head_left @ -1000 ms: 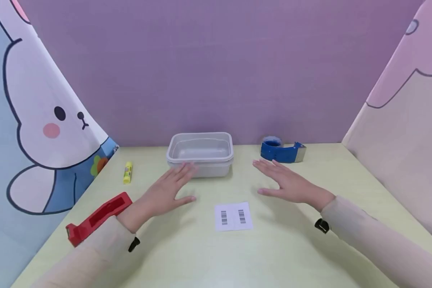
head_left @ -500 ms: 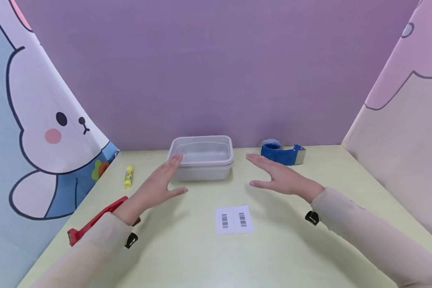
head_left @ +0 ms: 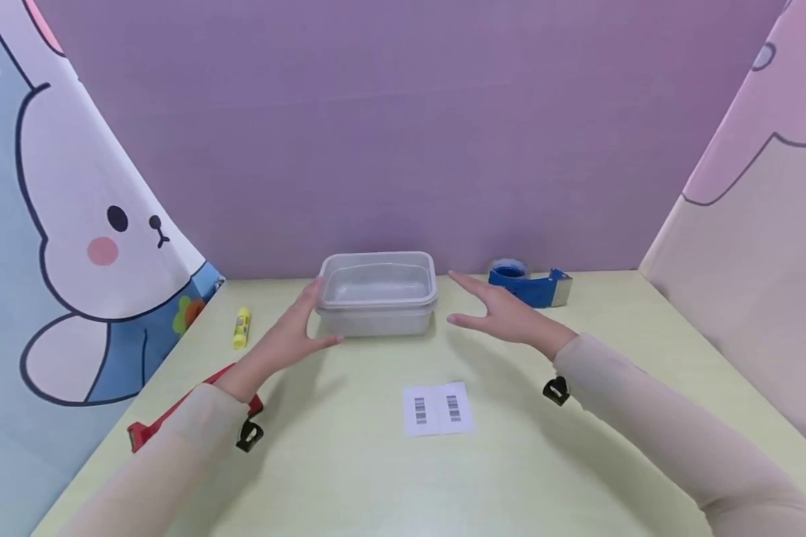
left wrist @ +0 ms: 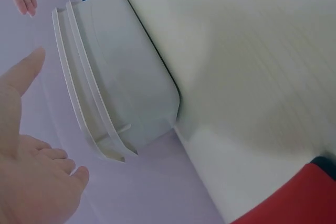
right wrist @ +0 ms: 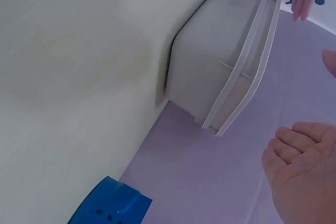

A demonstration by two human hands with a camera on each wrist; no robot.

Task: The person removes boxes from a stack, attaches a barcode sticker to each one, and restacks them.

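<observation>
Two nested translucent plastic containers (head_left: 379, 321) stand at the back of the table, also seen side-on in both wrist views. My left hand (head_left: 285, 335) is spread at their left end, thumb apart from the fingers. In the left wrist view a gap shows between that hand (left wrist: 37, 177) and the containers (left wrist: 126, 72). To their right hovers my right hand (head_left: 510, 309), fingers straight and pointing at them. The right wrist view shows this hand (right wrist: 304, 171) apart from the containers (right wrist: 210, 51). Neither hand holds anything.
A blue tape dispenser (head_left: 530, 289) sits at the back right. A yellow glue stick (head_left: 241, 328) lies at the left, and a red tape dispenser (head_left: 168, 418) is partly hidden under my left arm. White paper with two barcodes (head_left: 438, 409) lies mid-table. A purple wall (head_left: 403, 134) closes the back.
My right hand has moved left, toward the containers. My left hand has moved left and forward, from in front of the containers to their left end. The objects stay in place.
</observation>
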